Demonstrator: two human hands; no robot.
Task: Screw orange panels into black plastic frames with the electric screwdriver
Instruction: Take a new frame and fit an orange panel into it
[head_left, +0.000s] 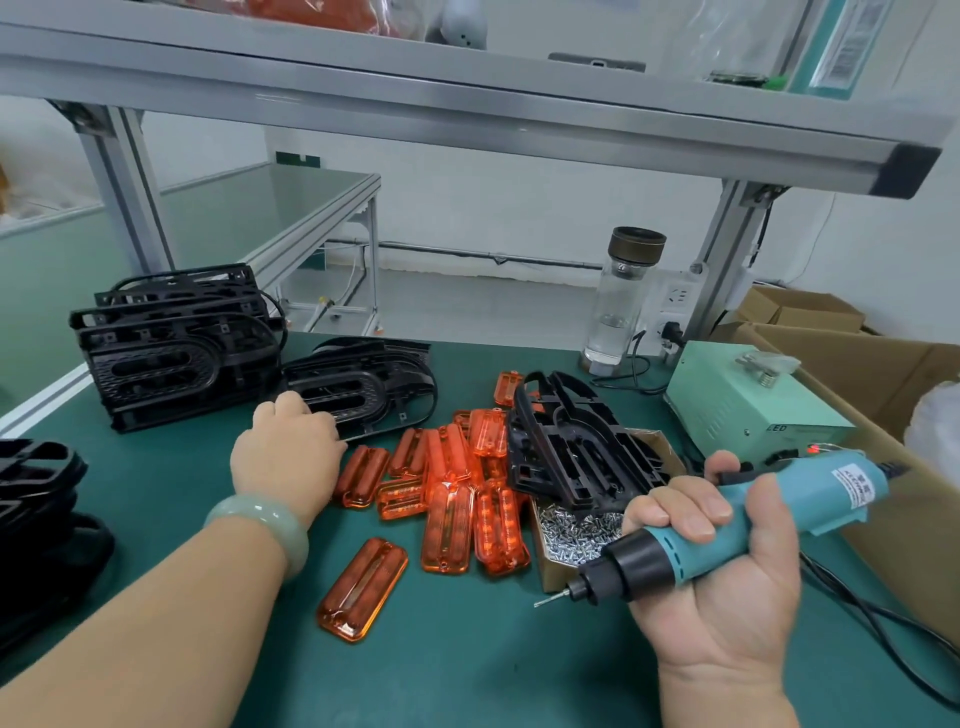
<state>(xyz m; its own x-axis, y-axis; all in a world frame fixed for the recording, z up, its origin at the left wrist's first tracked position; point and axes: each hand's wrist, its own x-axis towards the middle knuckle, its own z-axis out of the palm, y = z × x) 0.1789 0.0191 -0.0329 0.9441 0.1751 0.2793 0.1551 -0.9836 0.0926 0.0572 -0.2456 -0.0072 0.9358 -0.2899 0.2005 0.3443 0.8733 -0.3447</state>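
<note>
Panels (452, 483) of orange plastic lie in a loose heap in the middle of the counter (467, 670), between the two hands, so either hand can reach one easily. One single panel (362, 590) lies apart from the heap, nearer to the front edge.

In the head view the frames are kept in groups. A stack (171, 353) stands at the far left corner, and more frames (41, 493) are piled at the left edge. One frame (363, 389) lies just beside the stack. The left hand (285, 457) is on the near rim of this frame, with the fingers bent down onto it. The tips are hidden, so I cannot tell if it grasps the frame or only touches it. I judge that it is fetching this frame as the next piece.

The right hand (727, 597) is clasped around the screwdriver (727, 525), palm up. The bit points left and is off the counter, ready but not at work. The green supply unit (743, 400) stands behind it, near the right edge.

As for containers, a small open box (553, 571) just right of the heap holds many small silver screws (576, 530), close to the tool hand. Another frame (576, 447) leans tilted over the far part of this box and covers some of it. Open cartons (857, 364) stand past the right edge; one holds something white, and what it is I cannot tell. A glass bottle (618, 306) at the far edge seems to hold a little clear liquid.
</note>
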